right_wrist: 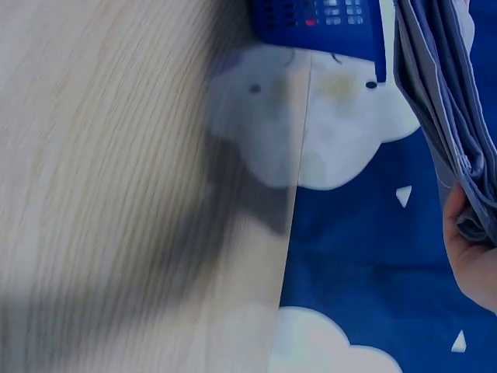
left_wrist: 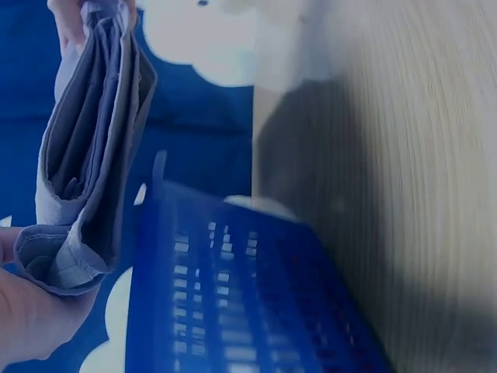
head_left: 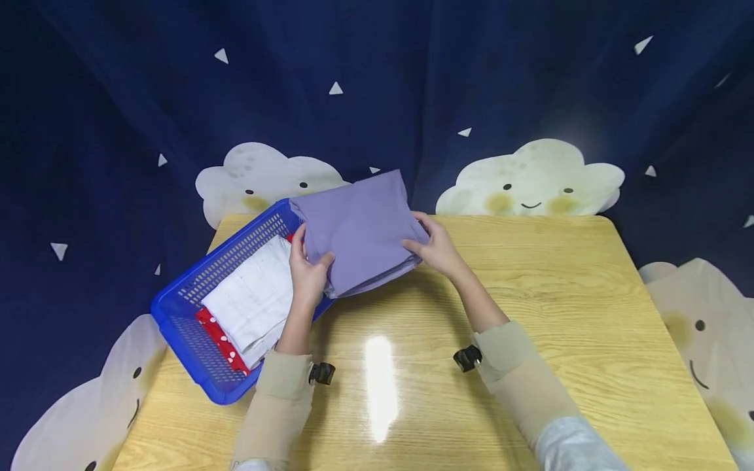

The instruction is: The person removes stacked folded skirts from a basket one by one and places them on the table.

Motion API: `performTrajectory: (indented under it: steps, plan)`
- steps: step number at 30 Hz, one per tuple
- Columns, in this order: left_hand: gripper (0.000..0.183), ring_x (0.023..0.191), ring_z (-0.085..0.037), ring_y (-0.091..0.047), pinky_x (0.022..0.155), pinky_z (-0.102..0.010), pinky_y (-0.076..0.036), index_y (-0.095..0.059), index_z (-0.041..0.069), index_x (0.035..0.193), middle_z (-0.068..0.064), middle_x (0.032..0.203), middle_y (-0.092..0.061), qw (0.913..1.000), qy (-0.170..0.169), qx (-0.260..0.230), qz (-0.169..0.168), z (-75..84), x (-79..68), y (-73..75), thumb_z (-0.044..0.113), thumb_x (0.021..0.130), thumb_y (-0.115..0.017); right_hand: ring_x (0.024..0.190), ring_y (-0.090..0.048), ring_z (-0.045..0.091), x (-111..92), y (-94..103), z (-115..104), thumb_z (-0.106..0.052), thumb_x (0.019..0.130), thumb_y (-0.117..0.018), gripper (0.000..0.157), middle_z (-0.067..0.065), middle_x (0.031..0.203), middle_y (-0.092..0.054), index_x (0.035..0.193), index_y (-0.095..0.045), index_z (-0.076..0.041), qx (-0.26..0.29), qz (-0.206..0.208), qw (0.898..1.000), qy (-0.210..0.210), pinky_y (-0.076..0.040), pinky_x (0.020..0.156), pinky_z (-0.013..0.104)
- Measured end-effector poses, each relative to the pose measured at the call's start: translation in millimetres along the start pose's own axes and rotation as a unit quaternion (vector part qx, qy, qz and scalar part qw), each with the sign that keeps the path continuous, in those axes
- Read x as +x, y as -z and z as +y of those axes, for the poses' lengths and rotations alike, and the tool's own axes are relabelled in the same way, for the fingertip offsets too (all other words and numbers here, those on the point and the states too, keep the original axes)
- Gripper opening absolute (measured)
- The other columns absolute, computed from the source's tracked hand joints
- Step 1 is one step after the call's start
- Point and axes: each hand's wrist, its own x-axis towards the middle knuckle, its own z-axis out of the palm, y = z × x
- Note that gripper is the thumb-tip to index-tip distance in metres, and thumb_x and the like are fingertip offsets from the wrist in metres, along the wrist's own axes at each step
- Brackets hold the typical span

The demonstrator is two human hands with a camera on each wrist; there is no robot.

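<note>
Head view: folded purple cloth (head_left: 362, 235) lifted in a two-handed hold, over the far right end of a blue plastic basket (head_left: 220, 394) and, as seen from above, across the far edge of the wooden surface (head_left: 565, 314). Slightly tilted, with layers showing along the near side.

Gripped at the left side by the left hand (head_left: 307, 278), thumb on the upper face. Gripped at the near right corner by the right hand (head_left: 437, 250), thumb likewise on top. In both wrist views, seen edge-on as several loose folds stacked together, with fingers at the ends; hard to be sure how the fingers lie on the underside, given the cropping at the picture borders.

Set slantwise near the surface's far left corner, the basket, with slotted walls and a rim appearing to reach past the left edge. Inside it, a folded white cloth (head_left: 253, 294), partly hidden behind the left forearm. Under that, a red cloth with white dots (head_left: 224, 343), showing at both ends.

On the forearms, beige sleeves (head_left: 285, 376), each with a small black device (head_left: 322, 373) at the wrist. Toward the surface's near edge, a bright reflection (head_left: 379, 386). Beyond the far edge, a dark blue curtain (head_left: 383, 65) with small white triangles and smiling pale clouds (head_left: 533, 180); more clouds beside the left and right edges.
</note>
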Motion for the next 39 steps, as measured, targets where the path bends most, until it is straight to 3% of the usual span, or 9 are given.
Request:
performTrajectory:
  steps: [7, 14, 20, 24, 29, 33, 39]
  plan:
    - [0.074, 0.112, -0.029, -0.049, 0.095, -0.041, -0.039, -0.034, 0.005, 0.137, -0.021, 0.127, -0.050, 0.9988, -0.025, 0.023, -0.035, -8.6, 5.7, -33.5, -0.018, 0.071, -0.056, 0.101, -0.052, 0.034, -18, 26.2, -6, 0.008, 0.080, -0.060, 0.049, 0.030, 0.115, -0.053, 0.126, -0.044, 0.010, 0.000, 0.036, 0.999, -0.027, -0.041, 0.090, 0.039]
    - [0.073, 0.117, -0.030, -0.046, 0.098, -0.041, -0.037, -0.034, 0.007, 0.138, -0.019, 0.132, -0.046, 0.9941, -0.033, 0.086, -0.056, -17.6, 5.2, -63.1, -0.013, 0.072, -0.059, 0.098, -0.051, 0.022, -24, 47.8, 34, 0.003, 0.081, -0.063, 0.051, 0.025, 0.115, -0.053, 0.129, -0.045, 0.005, -0.007, 0.073, 0.996, -0.041, -0.041, 0.087, 0.029]
    - [0.071, 0.127, -0.028, -0.037, 0.105, -0.039, -0.030, -0.035, 0.006, 0.138, -0.017, 0.138, -0.040, 0.9883, -0.046, 0.126, -0.072, -28.9, 3.9, -84.1, -0.012, 0.073, -0.058, 0.098, -0.049, 0.022, -31, 58.3, 55, 0.003, 0.081, -0.063, 0.052, 0.024, 0.116, -0.053, 0.130, -0.044, 0.004, -0.002, 0.095, 0.994, -0.054, -0.040, 0.087, 0.028]
    - [0.070, 0.124, -0.030, -0.041, 0.104, -0.038, -0.032, -0.035, 0.007, 0.138, -0.019, 0.135, -0.044, 0.9826, -0.062, 0.156, -0.078, -39.2, 2.6, -95.9, -0.012, 0.074, -0.057, 0.100, -0.048, 0.024, -36, 62.0, 68, 0.006, 0.081, -0.061, 0.051, 0.026, 0.119, -0.051, 0.129, -0.044, 0.006, 0.008, 0.108, 0.993, -0.053, -0.039, 0.086, 0.026]
    - [0.069, 0.120, -0.032, -0.046, 0.103, -0.038, -0.034, -0.035, 0.005, 0.138, -0.021, 0.132, -0.047, 0.9740, -0.085, 0.190, -0.089, -55.7, 1.7, -107.2, -0.014, 0.075, -0.056, 0.105, -0.048, 0.029, -43, 62.8, 86, 0.006, 0.082, -0.060, 0.050, 0.028, 0.121, -0.050, 0.129, -0.042, 0.007, 0.000, 0.115, 0.991, -0.066, -0.039, 0.089, 0.032]
    - [0.069, 0.121, -0.032, -0.044, 0.103, -0.037, -0.033, -0.032, 0.006, 0.139, -0.021, 0.133, -0.046, 0.9700, -0.079, 0.202, -0.109, -68.1, 1.9, -115.3, -0.013, 0.077, -0.055, 0.109, -0.046, 0.033, -49, 62.8, 101, 0.006, 0.083, -0.058, 0.051, 0.028, 0.122, -0.048, 0.131, -0.040, 0.007, 0.000, 0.125, 0.988, -0.086, -0.037, 0.094, 0.041]
    - [0.069, 0.122, -0.032, -0.043, 0.104, -0.038, -0.032, -0.032, 0.006, 0.139, -0.022, 0.134, -0.044, 0.9697, -0.058, 0.202, -0.125, -85.4, 4.0, -122.3, -0.013, 0.077, -0.054, 0.110, -0.046, 0.037, -55, 61.0, 117, 0.007, 0.083, -0.058, 0.052, 0.029, 0.121, -0.048, 0.131, -0.039, 0.007, -0.006, 0.143, 0.983, -0.111, -0.037, 0.096, 0.046]
